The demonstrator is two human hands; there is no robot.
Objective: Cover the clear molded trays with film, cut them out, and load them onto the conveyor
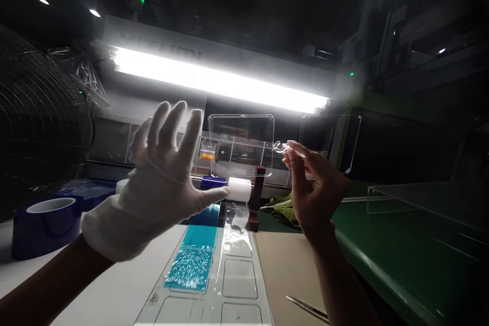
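Two clear, thin-edged square plastic panels, a left one [241, 115] and a right one [360, 132], hang in the air before a lit lamp. A small curved clear piece [280, 147] lies between them, pinched by the thumb and fingertips of my bare right hand [315, 181]. It looks joined to the panels, though the joint is hard to see. My left hand [164, 183], in a white glove, is raised with fingers spread beside the left panel. Its thumb reaches below that panel's lower left corner; I cannot tell whether they touch.
A tube lamp [221, 81] crosses the back. Below stand rolls of blue film [213, 182] and white film [240, 189], over a sheet with square outlines [240, 279] and a turquoise strip [191, 260]. Tweezers [307, 308] lie at right. A blue tape roll [48, 226] and fan [42, 112] are left.
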